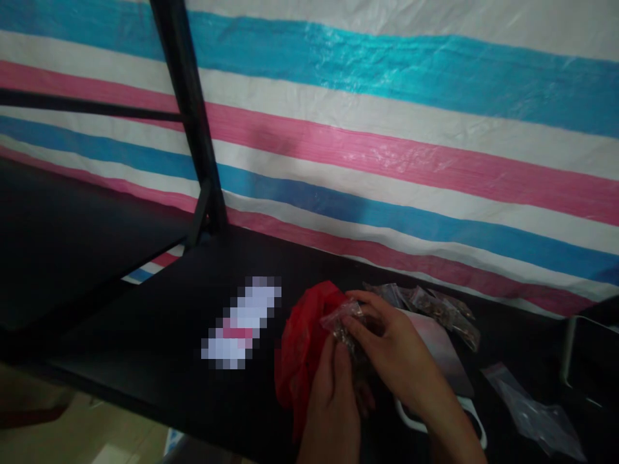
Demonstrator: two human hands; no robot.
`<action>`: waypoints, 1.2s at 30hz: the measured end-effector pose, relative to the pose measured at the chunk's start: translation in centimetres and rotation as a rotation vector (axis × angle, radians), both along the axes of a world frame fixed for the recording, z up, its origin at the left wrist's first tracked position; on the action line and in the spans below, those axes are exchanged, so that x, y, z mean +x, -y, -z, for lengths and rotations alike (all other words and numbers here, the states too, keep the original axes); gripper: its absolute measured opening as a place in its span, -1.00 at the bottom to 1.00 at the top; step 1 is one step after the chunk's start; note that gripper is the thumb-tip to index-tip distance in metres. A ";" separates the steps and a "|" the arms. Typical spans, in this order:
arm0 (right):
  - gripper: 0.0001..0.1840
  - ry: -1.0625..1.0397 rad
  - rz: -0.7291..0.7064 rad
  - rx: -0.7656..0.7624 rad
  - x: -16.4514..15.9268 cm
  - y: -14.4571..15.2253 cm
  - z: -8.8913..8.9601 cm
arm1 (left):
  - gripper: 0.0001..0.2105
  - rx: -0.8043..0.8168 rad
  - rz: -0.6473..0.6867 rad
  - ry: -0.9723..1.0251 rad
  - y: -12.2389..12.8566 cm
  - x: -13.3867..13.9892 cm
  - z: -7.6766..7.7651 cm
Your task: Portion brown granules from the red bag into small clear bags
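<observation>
Both hands are together at the lower middle of the head view, closed on one small clear plastic bag with small brownish pieces in it. My right hand pinches the bag near its top from the right. From below, my left hand grips its lower side; part of the bag is hidden by the fingers. Just left of the hands stands a crumpled red plastic bag, close against my left hand. Behind my right wrist lies a flat device with a shiny plate and a white rim, perhaps a small scale.
Several filled clear bags lie behind the device. Flat clear bags are at the right, near a dark, pale-edged object. A pixelated pale strip lies on the black table. A black frame post rises before striped sheeting.
</observation>
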State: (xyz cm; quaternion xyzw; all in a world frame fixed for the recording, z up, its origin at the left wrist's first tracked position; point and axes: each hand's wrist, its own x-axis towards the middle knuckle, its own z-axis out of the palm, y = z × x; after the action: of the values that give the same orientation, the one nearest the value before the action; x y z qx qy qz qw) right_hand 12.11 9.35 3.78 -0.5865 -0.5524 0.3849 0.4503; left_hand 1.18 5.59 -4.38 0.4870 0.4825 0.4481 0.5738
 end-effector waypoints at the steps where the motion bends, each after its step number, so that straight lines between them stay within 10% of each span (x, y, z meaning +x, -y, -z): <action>1: -0.58 0.001 0.002 0.003 -0.2 -0.3 0.3 | -0.43 0.006 -0.021 -0.077 -0.3 -0.7 -0.6; 7: -0.55 0.180 0.051 -0.005 -0.1 -1.6 1.4 | -0.58 0.262 -0.095 -0.512 -2.3 -4.9 -3.1; 14: -0.55 0.530 0.154 -0.101 0.8 -1.5 1.6 | -0.58 0.614 -0.177 -0.956 -4.0 -8.1 -2.2; 19: -0.57 0.480 0.186 -0.047 1.3 -0.9 0.5 | -0.39 0.732 0.011 -0.842 -4.9 -8.7 -1.6; 23: -0.65 0.296 0.073 0.041 -0.5 -0.1 -0.8 | -0.56 0.865 -0.178 -0.582 -5.1 -8.8 -2.6; 27: -0.75 0.370 -0.043 0.001 -2.9 0.1 -1.1 | -0.64 0.721 -0.602 -0.609 -3.5 -7.7 -3.0; 36: -0.58 0.676 -0.195 -0.014 -2.8 -0.2 -0.1 | -0.27 0.370 -0.357 -0.457 -0.4 -3.2 0.9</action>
State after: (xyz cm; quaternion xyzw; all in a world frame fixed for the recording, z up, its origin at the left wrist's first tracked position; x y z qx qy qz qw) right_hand 9.32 9.58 3.84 -0.6280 -0.7212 0.2140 0.1992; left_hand -2.03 5.98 -5.32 0.5783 0.5867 0.5008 0.2654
